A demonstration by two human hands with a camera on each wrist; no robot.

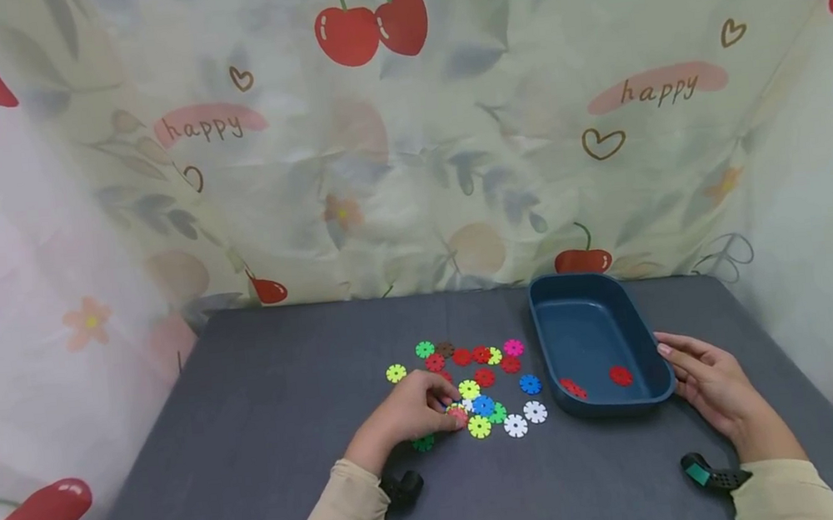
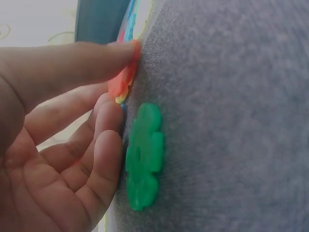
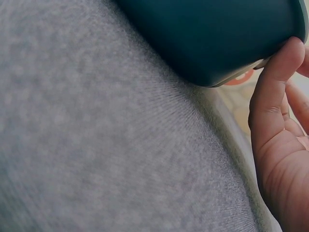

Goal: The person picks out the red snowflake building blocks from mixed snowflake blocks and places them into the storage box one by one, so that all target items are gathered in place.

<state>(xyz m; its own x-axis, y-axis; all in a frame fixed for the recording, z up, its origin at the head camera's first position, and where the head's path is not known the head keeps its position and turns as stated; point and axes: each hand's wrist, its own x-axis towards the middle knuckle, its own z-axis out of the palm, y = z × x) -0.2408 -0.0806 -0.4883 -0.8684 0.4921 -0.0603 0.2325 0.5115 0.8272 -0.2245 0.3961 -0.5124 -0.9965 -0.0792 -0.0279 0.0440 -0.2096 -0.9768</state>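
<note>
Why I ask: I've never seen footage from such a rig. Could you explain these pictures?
There is no robot here: these are a person's two bare hands. The wide picture comes from a camera worn on the head, looking forward and down; the two close ones come from cameras on the left and right wrists, so the table looks tilted. On the dark grey cloth-covered table lie small, flat, notched discs in many colours, beside a dark blue rectangular tray with rounded corners. Some red notched discs are inside it. The left hand pinches a reddish flat notched disc; whether it is off the table is hard to tell. The right hand touches the tray's outer side.
</note>
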